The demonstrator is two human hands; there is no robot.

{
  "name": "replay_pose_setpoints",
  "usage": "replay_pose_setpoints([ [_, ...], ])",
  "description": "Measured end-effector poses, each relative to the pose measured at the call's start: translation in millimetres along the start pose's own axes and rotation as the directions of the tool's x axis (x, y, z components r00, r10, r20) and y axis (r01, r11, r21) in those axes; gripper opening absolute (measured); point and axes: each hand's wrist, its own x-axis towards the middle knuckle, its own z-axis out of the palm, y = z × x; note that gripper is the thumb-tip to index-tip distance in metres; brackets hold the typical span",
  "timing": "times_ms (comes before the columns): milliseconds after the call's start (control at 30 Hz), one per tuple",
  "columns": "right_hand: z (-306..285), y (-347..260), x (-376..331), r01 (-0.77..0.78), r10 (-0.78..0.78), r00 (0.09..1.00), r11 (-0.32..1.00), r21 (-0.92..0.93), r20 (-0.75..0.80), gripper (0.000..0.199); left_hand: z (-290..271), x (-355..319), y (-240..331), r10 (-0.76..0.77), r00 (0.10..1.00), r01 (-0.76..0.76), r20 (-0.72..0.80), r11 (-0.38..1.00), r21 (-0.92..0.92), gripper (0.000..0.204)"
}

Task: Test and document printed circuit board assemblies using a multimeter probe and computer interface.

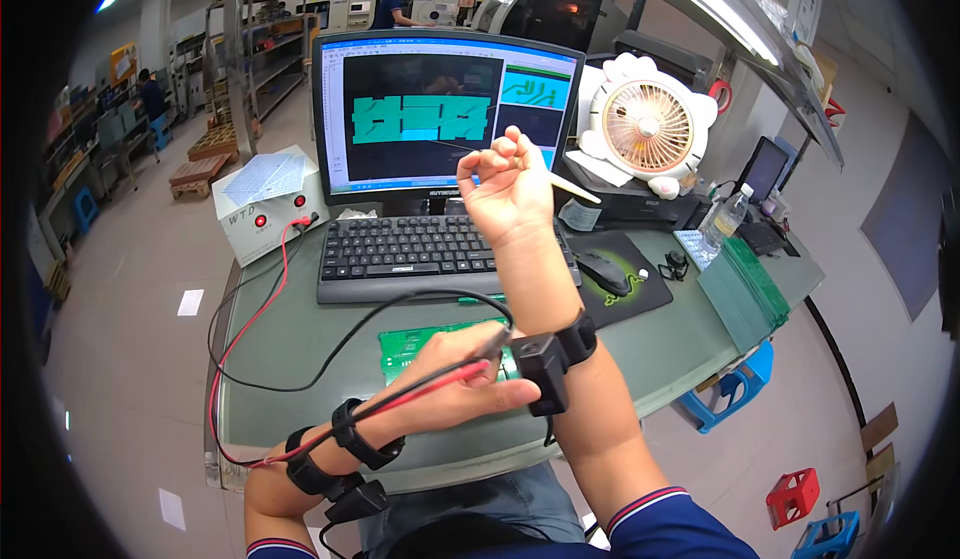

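My right hand [508,187] is raised in front of the monitor [420,174], palm toward me and fingers curled. A white, pointed stick-like tool [577,190] juts out from its right side; the hand hides the other end. Lower down, my left hand [450,374] is closed around a red test lead [437,383] and a black test lead [440,367]. Its thumb lies close to the black box strapped to my right wrist [541,371]. Beneath the left hand, a green circuit board [405,347] rests on the desk, partly covered.
A keyboard [400,255] and a mouse [604,272] lie before the monitor. The leads run to a white box [265,221] at left. At right stand a fan [648,124], a plastic bottle [725,221] and upright green boards [745,294].
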Motion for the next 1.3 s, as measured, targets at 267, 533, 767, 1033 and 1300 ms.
replay_pose_setpoints([
  [267, -49.9, -97.5, 11.1, 0.133, -0.133, 0.991, 0.991, 0.016, -0.003, 0.013, -51.9, 5.7, -5.0, -0.063, 0.948, -0.119, -0.311, 0.839, -0.532, 0.03],
  [533, -149.3, -129.1, 8.2, 0.245, -0.302, 0.942, 0.915, -0.322, -0.144, 0.022, -36.4, 16.4, -53.0, -0.192, 0.969, 0.126, -0.155, 0.923, -0.363, 0.052],
  [767, -185.8, -106.2, 4.0, 0.186, -0.314, 0.942, 0.779, -0.598, -0.117, 0.022, -38.2, 16.5, -75.6, -0.369, 0.928, 0.302, -0.056, 0.83, -0.469, 0.065],
  [1033, -187.7, -116.5, 1.0, 0.213, -0.321, 0.947, 0.696, -0.685, -0.032, 0.022, -105.4, 10.6, -63.8, -0.19, 0.912, -0.187, -0.364, 0.597, -0.78, 0.048],
  [1300, -193.1, -121.5, 2.7, 0.165, -0.303, 0.946, 0.757, -0.632, -0.116, 0.019, -123.8, -14.6, -62.1, -0.279, 0.806, -0.384, -0.523, 0.427, -0.819, 0.034],
])
